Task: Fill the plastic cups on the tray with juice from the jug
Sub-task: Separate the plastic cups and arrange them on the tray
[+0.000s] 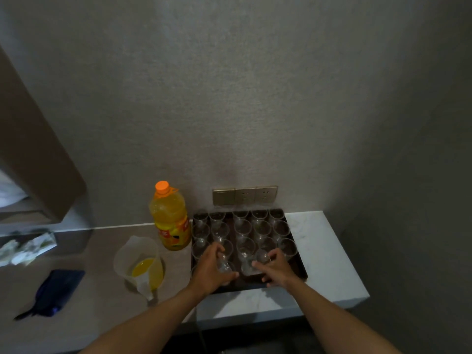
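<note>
— Where were the hands at that moment?

— Both were down at the near row of the dark tray (296,254). The left hand (212,270) had its fingers curled round a clear plastic cup (226,267), and the right hand (277,270) was curled against another plastic cup (251,267) just beside it. The hands sat close together but apart, each on its own cup.

— And the other cups?

— They stood in rows behind those two, all looking empty as far as the dim light let me tell.

— Where was the jug?

— The measuring jug (140,261) stood on the counter (102,251) to the left of the tray, apart from it, with a shallow pool of orange juice in the bottom. Its handle pointed toward the person, its spout away toward the wall, so its long axis ran near to far.

— Which hand was nearer?

— The left one, clearly. I judged that it would have to let go of its cup and move left to reach that handle, while the right could steady a cup.

— Anything else nearby?

— An orange juice bottle (170,218), capped, stood between the jug and the tray's far corner. With so little in the jug, I thought a refill from it likely.
</note>
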{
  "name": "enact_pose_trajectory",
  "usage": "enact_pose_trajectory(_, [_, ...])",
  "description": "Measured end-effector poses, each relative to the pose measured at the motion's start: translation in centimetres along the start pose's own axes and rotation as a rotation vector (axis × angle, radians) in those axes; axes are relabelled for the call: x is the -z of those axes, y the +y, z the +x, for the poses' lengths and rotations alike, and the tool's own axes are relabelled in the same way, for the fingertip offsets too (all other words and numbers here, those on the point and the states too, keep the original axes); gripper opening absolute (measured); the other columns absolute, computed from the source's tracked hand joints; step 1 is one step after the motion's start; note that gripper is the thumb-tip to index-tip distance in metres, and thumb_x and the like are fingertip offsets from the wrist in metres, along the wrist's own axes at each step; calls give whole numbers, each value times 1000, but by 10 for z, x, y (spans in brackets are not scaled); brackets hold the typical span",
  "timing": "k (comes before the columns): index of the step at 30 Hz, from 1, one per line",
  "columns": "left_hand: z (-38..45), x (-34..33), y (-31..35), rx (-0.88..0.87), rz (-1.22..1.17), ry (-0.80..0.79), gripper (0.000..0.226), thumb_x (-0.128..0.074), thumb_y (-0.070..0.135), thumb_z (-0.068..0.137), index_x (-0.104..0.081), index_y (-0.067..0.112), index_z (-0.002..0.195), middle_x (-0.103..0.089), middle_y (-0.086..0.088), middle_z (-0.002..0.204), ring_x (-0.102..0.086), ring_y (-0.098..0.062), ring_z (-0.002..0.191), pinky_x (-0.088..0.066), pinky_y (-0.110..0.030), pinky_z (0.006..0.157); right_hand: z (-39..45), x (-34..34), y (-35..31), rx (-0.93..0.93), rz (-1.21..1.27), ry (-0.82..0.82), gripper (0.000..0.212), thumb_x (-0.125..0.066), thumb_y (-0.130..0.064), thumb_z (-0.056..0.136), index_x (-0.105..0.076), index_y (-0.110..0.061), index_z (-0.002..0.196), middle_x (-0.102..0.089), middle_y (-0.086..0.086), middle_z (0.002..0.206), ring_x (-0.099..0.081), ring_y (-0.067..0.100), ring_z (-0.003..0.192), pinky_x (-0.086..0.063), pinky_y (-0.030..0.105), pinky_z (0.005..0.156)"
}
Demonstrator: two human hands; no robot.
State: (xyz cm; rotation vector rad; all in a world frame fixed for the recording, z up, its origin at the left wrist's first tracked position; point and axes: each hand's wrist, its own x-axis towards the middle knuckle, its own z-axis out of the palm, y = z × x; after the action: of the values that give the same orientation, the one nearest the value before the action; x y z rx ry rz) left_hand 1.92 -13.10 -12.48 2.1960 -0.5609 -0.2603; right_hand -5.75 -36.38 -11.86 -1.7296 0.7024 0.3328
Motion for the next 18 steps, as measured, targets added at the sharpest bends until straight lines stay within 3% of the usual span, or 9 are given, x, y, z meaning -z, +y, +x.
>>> enact_pose_trajectory(4, [1,1,-2,0,-12,0,61,-91,45,64,-46,41,104,-54,15,109,-55,-1,98,-52,-21,81,9,-11,7,142,-191,47,67,-94,-30,68,-43,-28,113,-67,7,105,-69,22,94,-63,37,76])
enact_pose_trajectory(10, [1,3,-4,25,-19,2,61,-92,46,63,-48,36,105,-54,14,108,-55,0,98,-48,-16,79,19,-25,17,203,-427,57,63,-93,-26,71,-49,-34,115,-62,-16,107,-64,6,99,-56,32,90])
enact_pose_trajectory(14, [0,3,-8,46,-21,-7,62,-92,45,63,-48,36,106,-55,15,110,-55,0,99,-49,-16,81,22,-34,19,206,-530,70,72,-91,-38,71,-43,-42,125,-61,-12,124,-61,14,117,-52,33,93])
enact_pose_trajectory(18, [1,5,-11,50,-41,-8,63,-90,50,61,-49,36,107,-56,13,111,-56,-1,101,-50,-19,84,26,-40,20,173,-574,106,86,-86,-45,76,-32,-30,140,-60,-1,135,-61,23,122,-45,31,88])
